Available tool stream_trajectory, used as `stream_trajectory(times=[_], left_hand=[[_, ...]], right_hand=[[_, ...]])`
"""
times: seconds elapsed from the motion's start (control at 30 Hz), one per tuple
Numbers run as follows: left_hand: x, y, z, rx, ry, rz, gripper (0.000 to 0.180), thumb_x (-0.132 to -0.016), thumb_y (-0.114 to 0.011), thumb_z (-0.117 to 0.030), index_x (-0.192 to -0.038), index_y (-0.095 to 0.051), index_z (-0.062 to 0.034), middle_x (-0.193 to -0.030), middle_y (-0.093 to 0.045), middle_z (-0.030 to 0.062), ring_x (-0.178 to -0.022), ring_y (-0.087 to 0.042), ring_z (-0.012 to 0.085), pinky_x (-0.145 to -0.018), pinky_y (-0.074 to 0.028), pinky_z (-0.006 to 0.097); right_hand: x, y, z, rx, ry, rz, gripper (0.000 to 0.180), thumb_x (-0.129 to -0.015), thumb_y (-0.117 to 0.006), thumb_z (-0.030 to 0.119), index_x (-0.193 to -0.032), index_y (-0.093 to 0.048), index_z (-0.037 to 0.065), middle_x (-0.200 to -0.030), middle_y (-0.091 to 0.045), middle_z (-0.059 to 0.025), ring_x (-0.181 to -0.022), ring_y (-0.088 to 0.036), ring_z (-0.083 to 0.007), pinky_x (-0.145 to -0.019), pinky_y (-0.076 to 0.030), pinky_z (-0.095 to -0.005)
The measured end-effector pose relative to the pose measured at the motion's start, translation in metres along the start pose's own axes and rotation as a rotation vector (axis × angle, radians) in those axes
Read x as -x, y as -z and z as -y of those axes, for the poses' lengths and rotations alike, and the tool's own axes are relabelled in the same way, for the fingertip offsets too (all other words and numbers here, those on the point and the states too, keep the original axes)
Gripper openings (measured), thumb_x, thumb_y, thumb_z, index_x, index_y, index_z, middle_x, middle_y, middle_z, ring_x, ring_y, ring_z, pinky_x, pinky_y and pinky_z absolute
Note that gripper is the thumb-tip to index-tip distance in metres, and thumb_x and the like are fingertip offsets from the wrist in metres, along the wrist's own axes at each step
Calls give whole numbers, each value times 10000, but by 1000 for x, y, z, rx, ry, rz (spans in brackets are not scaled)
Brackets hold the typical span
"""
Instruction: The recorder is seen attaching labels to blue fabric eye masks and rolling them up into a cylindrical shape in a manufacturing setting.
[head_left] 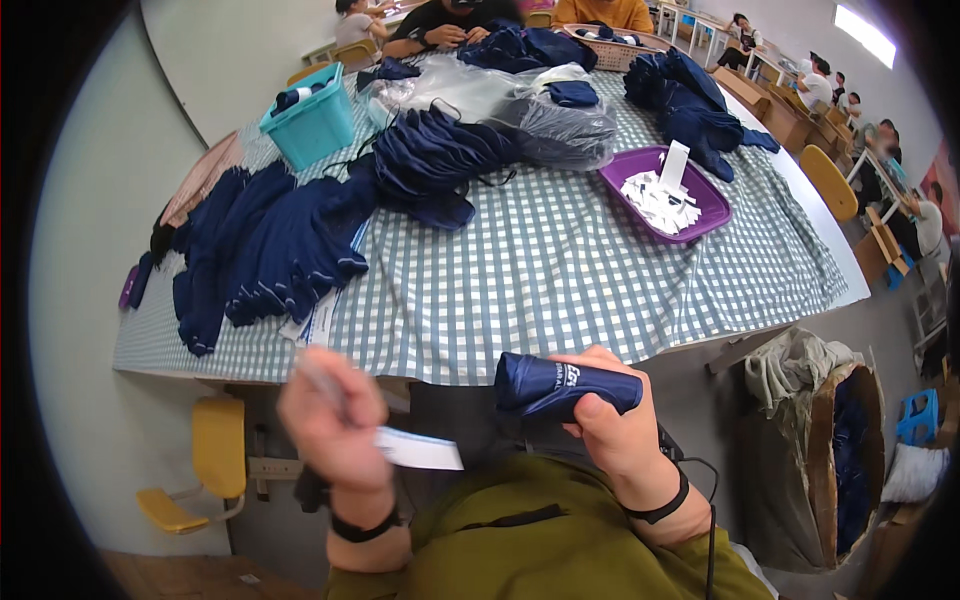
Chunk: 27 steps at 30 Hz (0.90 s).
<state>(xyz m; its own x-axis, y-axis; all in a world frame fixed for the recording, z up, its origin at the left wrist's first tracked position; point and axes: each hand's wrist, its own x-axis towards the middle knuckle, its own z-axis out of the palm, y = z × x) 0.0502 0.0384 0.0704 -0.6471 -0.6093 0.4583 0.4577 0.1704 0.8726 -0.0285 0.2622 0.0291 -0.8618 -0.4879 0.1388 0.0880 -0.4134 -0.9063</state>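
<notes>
My right hand (622,420) is wrapped round a rolled navy cloth bundle (545,385) with white print on its side, held level just off the table's near edge. The thumb presses on its front. To the left, my left hand (335,410) is raised and smeared by motion. A white paper strip (425,450) sticks out from under its palm, toward the bundle but apart from it. Something thin and greyish shows between the fingers, too blurred to name. Beyond the left hand, navy garment-like pieces (290,250) with pale-edged hems lie overlapped on the checked tablecloth (480,290).
A purple tray (715,225) of white paper slips stands right of centre. Farther off are a teal bin (315,125), gathered navy cloth (430,150) and clear plastic bags (440,85). Two people sit across the table. A yellow chair (218,450) and an open sack-lined carton (815,470) flank me.
</notes>
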Motion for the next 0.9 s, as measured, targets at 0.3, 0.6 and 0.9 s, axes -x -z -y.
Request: stream_trajectory(times=[0.3,0.6,0.9], left_hand=[[35,-27,28,-15,269,202,214,-1023,-586,-159,-1056,-612,51,-746,-631,-4,-649,-500,29,-570,-396,199],[46,-20,25,-83,302,181,207,-952,-695,-116,-971,-695,90,-816,-726,75,-706,-654,69,-614,-510,199],[62,-29,27,39,349,206,139,-849,-686,75,-986,-685,103,-870,-720,112,-799,-681,115,-722,-538,224]], right_hand=[[3,2,-18,-102,-7,26,588,-836,-793,350,-1195,-654,-94,-989,-558,-70,-677,-564,-102,-595,-448,-228],[15,-6,-21,-13,24,1,564,-807,-794,326,-1192,-673,-69,-1261,-607,-176,-1148,-586,-254,-994,-450,-352],[15,-10,-18,125,117,21,479,-809,-793,205,-1215,-679,-24,-1221,-662,-176,-1150,-613,-231,-1001,-458,-339]])
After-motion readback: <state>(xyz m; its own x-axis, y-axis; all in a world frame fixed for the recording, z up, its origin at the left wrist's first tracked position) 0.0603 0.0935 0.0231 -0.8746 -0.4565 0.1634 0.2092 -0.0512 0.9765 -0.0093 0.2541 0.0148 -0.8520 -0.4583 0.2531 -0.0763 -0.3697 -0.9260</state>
